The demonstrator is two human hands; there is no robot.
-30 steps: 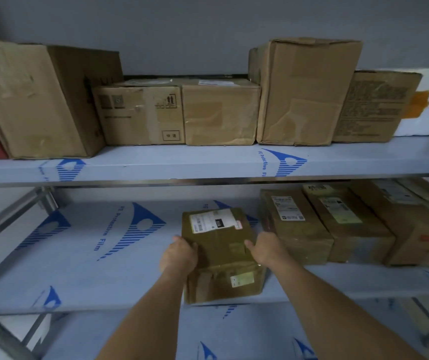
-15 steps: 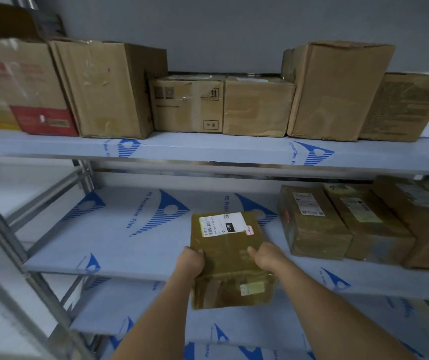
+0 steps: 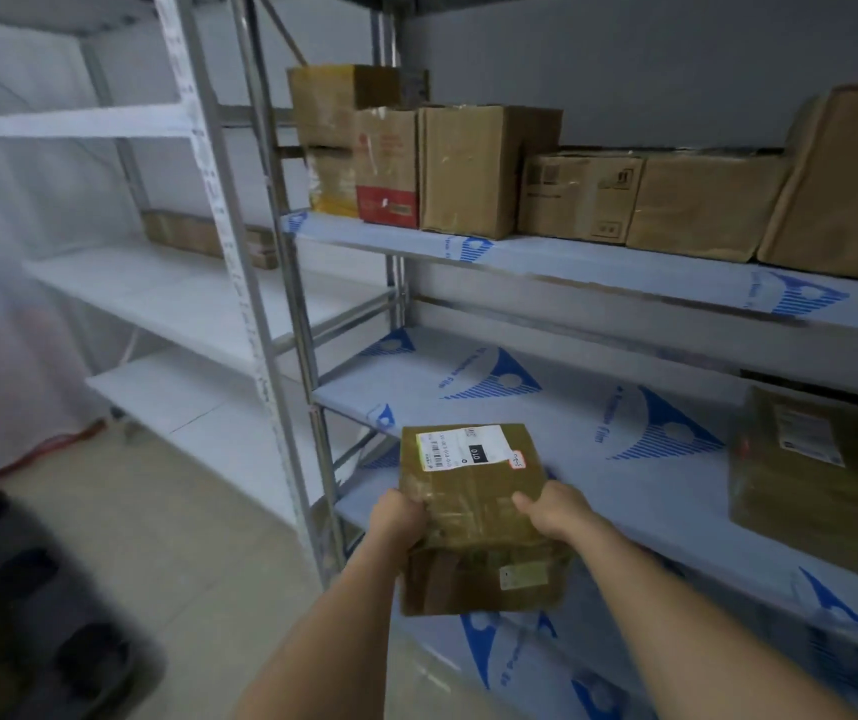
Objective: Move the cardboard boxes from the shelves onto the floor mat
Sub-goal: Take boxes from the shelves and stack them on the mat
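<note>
Both bare forearms are reaching up from the bottom edge toward 12 o'clock, converging slightly. The left hand [image 3: 400, 517] is clamping the 9 o'clock side of the box [image 3: 479, 517], fingers curled over its top edge. The right hand [image 3: 554, 511] is mirroring it at 3 o'clock, thumb lying across the top face, remaining fingers hidden behind the far side. Each grip is closing firmly, wrists held nearly straight and level with each other.
</note>
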